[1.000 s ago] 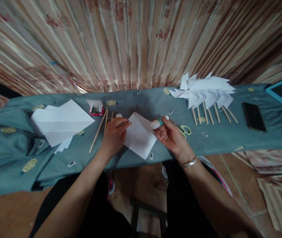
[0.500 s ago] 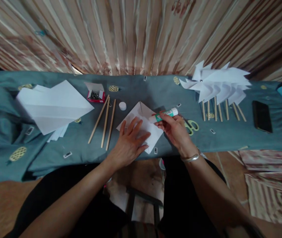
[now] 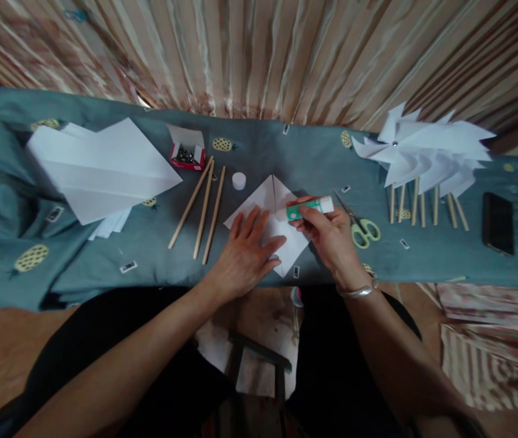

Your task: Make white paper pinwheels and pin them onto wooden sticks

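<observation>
the glue stick (image 3: 307, 208) is in my right hand (image 3: 329, 234), fingers and thumb closed around its green barrel, white end pointing left over the middle of the paper square (image 3: 292, 246). i can't tell whether the end touches the sheet. the stick should be light and stiff, a bit slick, so the barrel is the place to grip, well clear of the soft, tacky tip.

my left hand (image 3: 250, 249) lies on the square with fingers spread, gripping nothing. the sheet looks thin, likely to slide or crumple; flat fingers near an edge would suit it better than a pinch.

just beyond its left side stands a white cap (image 3: 239, 180), then three wooden sticks (image 3: 214, 213) and an open red box (image 3: 183, 163) of small metal bits. farther left are more paper sheets (image 3: 104, 170). to the right, just past my hand, lie scissors (image 3: 355, 220), then a row of paper pinwheels (image 3: 423, 146) and a phone (image 3: 498, 223), all on the cloth-covered worktop (image 3: 263, 146).
</observation>
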Motion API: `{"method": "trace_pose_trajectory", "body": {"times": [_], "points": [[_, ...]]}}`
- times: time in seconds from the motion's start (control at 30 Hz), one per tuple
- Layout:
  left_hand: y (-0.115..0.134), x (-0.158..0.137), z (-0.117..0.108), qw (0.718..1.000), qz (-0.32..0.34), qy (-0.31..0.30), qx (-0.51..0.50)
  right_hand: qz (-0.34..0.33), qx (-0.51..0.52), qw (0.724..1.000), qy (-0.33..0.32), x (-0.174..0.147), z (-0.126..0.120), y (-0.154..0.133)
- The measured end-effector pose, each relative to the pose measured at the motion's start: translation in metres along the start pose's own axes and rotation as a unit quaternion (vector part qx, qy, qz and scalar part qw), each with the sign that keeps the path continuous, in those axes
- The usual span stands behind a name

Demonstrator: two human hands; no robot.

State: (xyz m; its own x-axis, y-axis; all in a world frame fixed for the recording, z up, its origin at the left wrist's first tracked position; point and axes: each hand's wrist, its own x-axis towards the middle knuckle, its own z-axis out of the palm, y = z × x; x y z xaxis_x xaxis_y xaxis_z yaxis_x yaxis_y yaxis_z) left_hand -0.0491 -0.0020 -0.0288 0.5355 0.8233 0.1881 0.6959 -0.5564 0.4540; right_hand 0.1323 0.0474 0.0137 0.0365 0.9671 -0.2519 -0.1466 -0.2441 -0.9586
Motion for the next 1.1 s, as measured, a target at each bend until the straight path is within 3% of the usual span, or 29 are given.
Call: {"method": "trace_pose_trajectory", "body": {"times": [0.27,0.6,1.1], "points": [[0.001,0.001,-0.001,1.0,-0.004,-0.014,0.002,0.023,0.037,0.999,-0.021,-0.003,0.0,0.004],[0.002,0.0,0.0,1.0,-0.005,-0.013,0.007,-0.08,-0.135,0.985,-0.069,-0.01,-0.002,0.007],[0.001,0.001,0.001,1.0,-0.005,-0.009,-0.001,-0.136,-0.258,0.954,-0.063,-0.013,-0.005,-0.001]]}}
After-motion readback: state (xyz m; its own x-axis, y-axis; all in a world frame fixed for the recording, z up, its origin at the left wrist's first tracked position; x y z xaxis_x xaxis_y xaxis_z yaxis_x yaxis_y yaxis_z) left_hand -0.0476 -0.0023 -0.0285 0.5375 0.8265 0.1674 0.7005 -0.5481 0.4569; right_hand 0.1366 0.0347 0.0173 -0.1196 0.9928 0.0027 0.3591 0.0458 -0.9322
